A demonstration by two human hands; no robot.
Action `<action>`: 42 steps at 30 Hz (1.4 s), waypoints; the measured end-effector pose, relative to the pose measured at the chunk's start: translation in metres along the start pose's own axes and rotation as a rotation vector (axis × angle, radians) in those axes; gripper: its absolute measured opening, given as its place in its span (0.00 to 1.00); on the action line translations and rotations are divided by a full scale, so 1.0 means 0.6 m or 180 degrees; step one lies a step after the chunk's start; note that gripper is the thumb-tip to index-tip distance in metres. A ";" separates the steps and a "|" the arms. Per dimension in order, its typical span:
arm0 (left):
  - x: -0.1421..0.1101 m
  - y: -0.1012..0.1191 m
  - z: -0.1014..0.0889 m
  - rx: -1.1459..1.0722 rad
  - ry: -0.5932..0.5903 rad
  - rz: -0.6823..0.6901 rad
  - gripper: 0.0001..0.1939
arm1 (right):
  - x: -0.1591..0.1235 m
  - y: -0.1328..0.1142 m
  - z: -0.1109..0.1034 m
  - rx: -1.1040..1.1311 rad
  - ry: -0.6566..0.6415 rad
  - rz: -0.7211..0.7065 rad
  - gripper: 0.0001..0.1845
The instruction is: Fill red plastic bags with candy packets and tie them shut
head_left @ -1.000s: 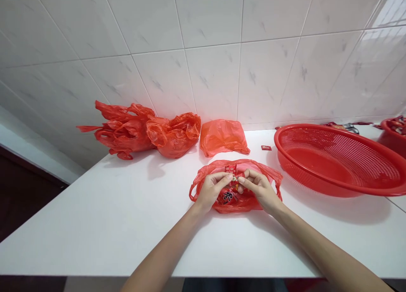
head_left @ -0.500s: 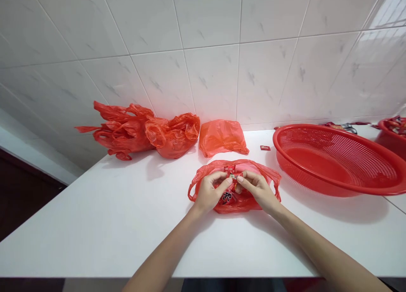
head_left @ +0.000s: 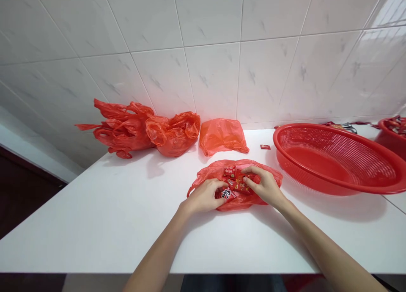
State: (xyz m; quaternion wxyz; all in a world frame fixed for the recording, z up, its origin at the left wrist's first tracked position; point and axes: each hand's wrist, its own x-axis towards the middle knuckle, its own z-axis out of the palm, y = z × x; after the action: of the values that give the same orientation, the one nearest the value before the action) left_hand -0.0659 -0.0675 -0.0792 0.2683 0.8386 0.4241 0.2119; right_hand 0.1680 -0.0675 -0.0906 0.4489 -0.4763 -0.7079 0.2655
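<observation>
A red plastic bag (head_left: 209,171) lies spread open on the table in front of me. Small red wrapped packets (head_left: 229,172) with gold print sit inside it, along with a red packet bearing a large black-and-white character (head_left: 226,194). My left hand (head_left: 206,194) reaches into the bag's left side, its fingers and thumb apart beside the black-and-white character packet. Over the gold-printed packets at the bag's right side is my right hand (head_left: 261,184), with thumb and forefinger parted. Some fingertips of both hands are partly hidden among the wrappers.
Two bunched red bags (head_left: 127,131) (head_left: 177,135) and a flat red bag (head_left: 222,137) lie along the tiled wall. One small red packet (head_left: 265,147) is near a large red plastic basket (head_left: 317,156) on the right. Another red container (head_left: 393,135) with packets stands at the far right.
My hands have moved apart from their pinch over a small printed packet in the bag. The left has gone lower left; more packets now show between the hands.
</observation>
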 end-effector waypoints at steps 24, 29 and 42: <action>0.019 0.041 0.007 -0.2959 0.0809 -0.0325 0.15 | -0.020 -0.040 0.025 0.1420 -0.0501 0.0203 0.16; 0.020 0.044 0.009 -0.3004 0.0900 -0.0333 0.16 | -0.021 -0.043 0.024 0.1339 -0.0504 0.0105 0.16; 0.014 0.048 0.011 -0.2826 0.0848 -0.0336 0.19 | -0.025 -0.043 0.020 0.1327 -0.0632 0.0138 0.17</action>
State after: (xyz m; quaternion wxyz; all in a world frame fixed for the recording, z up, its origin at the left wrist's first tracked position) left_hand -0.0401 -0.0766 -0.0647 0.5549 0.5854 0.3652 0.4648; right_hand 0.1481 -0.0909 -0.0812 0.4600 -0.3599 -0.6681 0.4611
